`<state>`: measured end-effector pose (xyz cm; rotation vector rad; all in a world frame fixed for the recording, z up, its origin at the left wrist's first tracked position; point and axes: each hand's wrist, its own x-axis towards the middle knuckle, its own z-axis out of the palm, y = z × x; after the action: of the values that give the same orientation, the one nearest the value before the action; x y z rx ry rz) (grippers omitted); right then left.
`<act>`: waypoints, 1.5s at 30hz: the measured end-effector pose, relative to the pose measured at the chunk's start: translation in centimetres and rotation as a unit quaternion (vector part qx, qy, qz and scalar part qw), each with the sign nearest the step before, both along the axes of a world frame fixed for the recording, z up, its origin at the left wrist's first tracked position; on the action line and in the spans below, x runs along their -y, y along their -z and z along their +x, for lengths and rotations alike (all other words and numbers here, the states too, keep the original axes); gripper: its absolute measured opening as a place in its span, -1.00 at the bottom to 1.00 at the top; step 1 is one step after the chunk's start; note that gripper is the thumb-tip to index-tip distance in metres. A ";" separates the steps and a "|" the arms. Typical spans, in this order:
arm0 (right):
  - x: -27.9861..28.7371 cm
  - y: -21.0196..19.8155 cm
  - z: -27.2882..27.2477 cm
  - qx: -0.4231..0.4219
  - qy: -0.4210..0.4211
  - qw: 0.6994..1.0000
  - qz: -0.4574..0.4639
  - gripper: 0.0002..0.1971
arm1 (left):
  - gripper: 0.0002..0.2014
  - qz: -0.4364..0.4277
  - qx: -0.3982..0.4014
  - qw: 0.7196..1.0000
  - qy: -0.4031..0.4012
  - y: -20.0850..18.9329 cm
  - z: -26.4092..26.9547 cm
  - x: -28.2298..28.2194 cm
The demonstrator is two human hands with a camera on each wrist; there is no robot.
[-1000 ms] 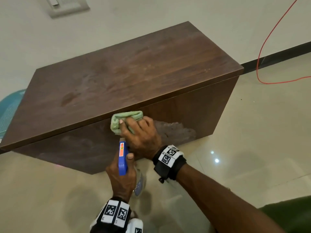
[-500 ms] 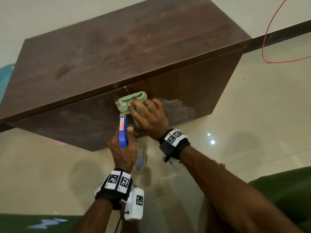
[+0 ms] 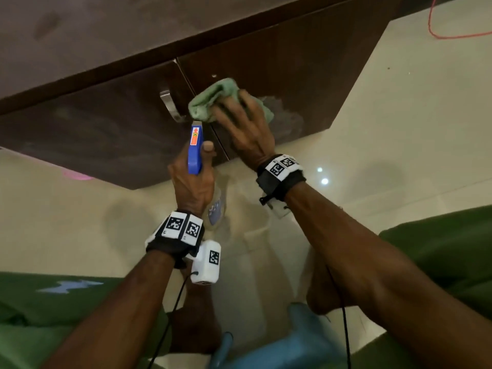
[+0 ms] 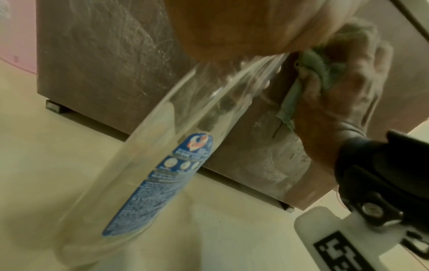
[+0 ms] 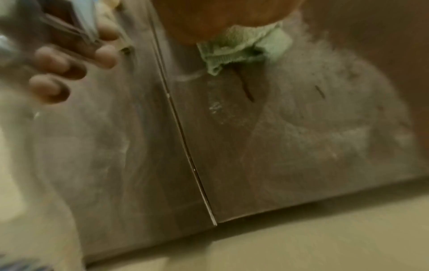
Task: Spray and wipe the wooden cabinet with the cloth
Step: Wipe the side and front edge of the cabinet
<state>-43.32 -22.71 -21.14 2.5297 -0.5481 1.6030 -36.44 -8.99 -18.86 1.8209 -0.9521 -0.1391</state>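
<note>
The dark wooden cabinet [image 3: 306,57] stands on the floor in front of me, its two front doors facing me. My right hand [image 3: 245,129] grips a bunched green cloth [image 3: 213,102] and presses it on the right door, just right of the seam. The same cloth [image 5: 243,47] pokes out under my palm in the right wrist view, and the cloth [image 4: 311,60] also shows in the left wrist view. My left hand [image 3: 193,179] grips a clear spray bottle [image 4: 162,183] with a blue trigger head [image 3: 195,147], nozzle toward the doors.
A metal handle [image 3: 169,105] sits on the left door beside the cloth. A hazy wet patch [image 3: 287,121] spreads over the right door. A red cable [image 3: 439,35] lies on the tiled floor at top right. My green-clad knees and bare feet are close below.
The view has dropped lower and closer to the cabinet front. My right hand has carried the cloth from the top edge down onto the right door. The left hand still holds the bottle.
</note>
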 end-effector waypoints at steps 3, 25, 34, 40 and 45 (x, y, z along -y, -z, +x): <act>1.0 0.6 -1.6 0.153 0.128 0.955 0.220 -0.57 | -0.20 0.000 -0.013 1.000 0.014 0.4 0.1 0.2; -0.9 2.4 0.0 0.191 0.185 0.914 0.307 -0.59 | -0.24 0.006 -0.035 0.999 0.003 1.4 -0.2 -0.4; -1.1 2.5 1.8 -0.009 0.056 0.995 0.088 -0.59 | -0.16 0.018 0.013 1.000 -0.007 1.8 -0.5 -0.2; 1.2 6.8 -3.3 0.056 0.273 0.921 0.273 -0.76 | -0.27 0.016 -0.053 0.998 0.014 2.2 -1.0 0.9; 0.0 5.0 -1.6 0.100 0.226 0.912 0.327 -0.76 | -0.27 0.037 -0.047 0.998 0.035 2.8 -1.5 1.4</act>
<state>-44.90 -22.70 -26.15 2.3254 -1.8079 1.6868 -37.91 -10.38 -21.66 1.8325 -0.9566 -0.3041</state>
